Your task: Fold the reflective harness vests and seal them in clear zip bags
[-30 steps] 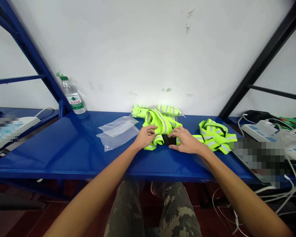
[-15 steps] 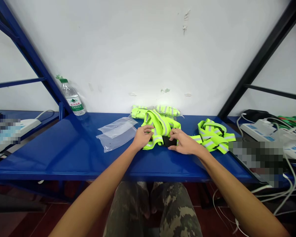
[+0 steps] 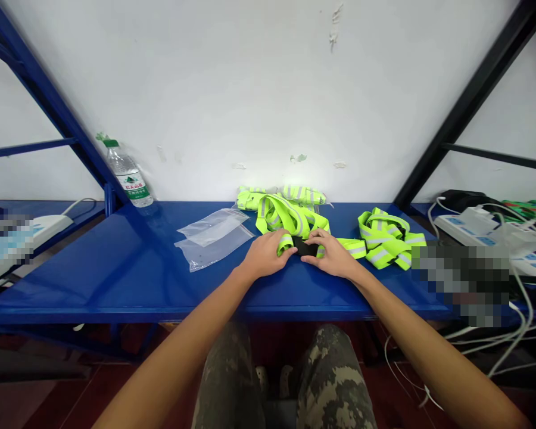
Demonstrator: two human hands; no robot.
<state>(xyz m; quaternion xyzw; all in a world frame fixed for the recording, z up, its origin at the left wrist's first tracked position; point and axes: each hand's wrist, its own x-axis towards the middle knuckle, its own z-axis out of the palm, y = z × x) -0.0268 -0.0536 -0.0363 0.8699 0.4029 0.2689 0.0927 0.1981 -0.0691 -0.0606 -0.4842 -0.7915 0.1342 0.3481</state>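
My left hand [image 3: 265,253] pinches a folded end of neon yellow reflective vest webbing [image 3: 285,243] on the blue steel shelf [image 3: 116,280]. My right hand [image 3: 333,255] grips the same vest at a small black buckle [image 3: 304,246], which is partly hidden by my fingers. The two hands nearly meet around it. The vest's looped straps [image 3: 283,217] rise behind them, and a strap runs right to a second tangled reflective vest [image 3: 382,241]. Rolled reflective vests [image 3: 279,196] lie against the wall. Clear plastic bags [image 3: 212,238] lie left of my left hand.
A water bottle [image 3: 127,176] stands at the back left of the shelf by a blue rack upright [image 3: 67,122]. Power strips [image 3: 467,231] and white cables lie at the right, beside a black upright [image 3: 469,104]. A white wall closes the back.
My hands have moved closer together over the black buckle. The vest's front fold has been drawn in under my left hand, and more of the blue shelf shows below it.
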